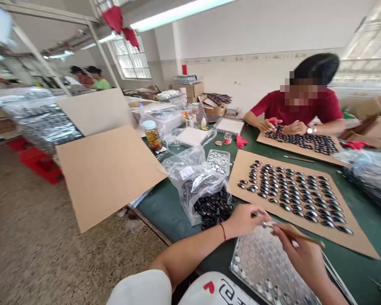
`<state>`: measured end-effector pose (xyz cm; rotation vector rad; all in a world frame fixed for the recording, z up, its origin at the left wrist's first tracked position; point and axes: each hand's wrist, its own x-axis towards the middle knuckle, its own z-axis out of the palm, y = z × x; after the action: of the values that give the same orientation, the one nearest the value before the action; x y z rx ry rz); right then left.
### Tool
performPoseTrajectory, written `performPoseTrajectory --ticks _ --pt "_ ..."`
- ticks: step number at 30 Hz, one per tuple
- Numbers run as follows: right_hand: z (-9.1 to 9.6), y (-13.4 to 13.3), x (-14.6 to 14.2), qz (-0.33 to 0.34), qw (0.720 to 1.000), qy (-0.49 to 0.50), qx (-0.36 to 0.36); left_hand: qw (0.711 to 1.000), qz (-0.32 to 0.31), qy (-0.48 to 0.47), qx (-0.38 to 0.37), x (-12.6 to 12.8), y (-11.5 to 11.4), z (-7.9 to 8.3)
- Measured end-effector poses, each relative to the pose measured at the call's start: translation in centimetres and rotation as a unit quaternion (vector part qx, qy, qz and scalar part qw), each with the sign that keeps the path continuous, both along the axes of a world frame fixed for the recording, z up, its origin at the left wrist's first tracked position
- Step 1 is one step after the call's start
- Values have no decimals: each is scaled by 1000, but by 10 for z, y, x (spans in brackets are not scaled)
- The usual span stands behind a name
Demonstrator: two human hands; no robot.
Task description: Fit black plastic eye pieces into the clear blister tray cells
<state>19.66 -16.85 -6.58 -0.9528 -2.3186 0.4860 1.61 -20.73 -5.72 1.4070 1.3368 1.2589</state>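
tool, one, wooden-handled (307,238), sits gripped in our right hand (301,250) above one clear blister tray (260,262); our left hand (245,219) curls its fingers by the tool's tip, but whether it pinches anything we cannot tell. on our green bench (168,207) we count one plastic bag (190,186) spilling black oval pieces (213,207), and two cardboard sheets (362,245) bearing more.

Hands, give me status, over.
Right hand gripping wooden-handled tool. Left hand at tool tip, hold unclear. Clear tray below. Black pieces spilling from plastic bag beside left wrist.
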Motion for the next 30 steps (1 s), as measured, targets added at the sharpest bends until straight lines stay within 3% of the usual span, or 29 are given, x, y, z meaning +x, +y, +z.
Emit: performPoseTrajectory --ticks 3,10,16,23,30 --pt "-7 -5 23 18 999 14 42 989 -67 131 1 11 -8 -4" --pt "-10 -8 35 47 990 1 131 966 -158 201 -33 19 -15 -10" --pt "-8 -17 32 36 988 5 148 957 -113 268 -19 23 -18 -13" --pt "-8 -19 30 41 991 14 125 960 -68 271 -29 23 -12 -21" --pt "-9 -17 34 30 990 15 136 965 -79 250 -20 22 -10 -22"
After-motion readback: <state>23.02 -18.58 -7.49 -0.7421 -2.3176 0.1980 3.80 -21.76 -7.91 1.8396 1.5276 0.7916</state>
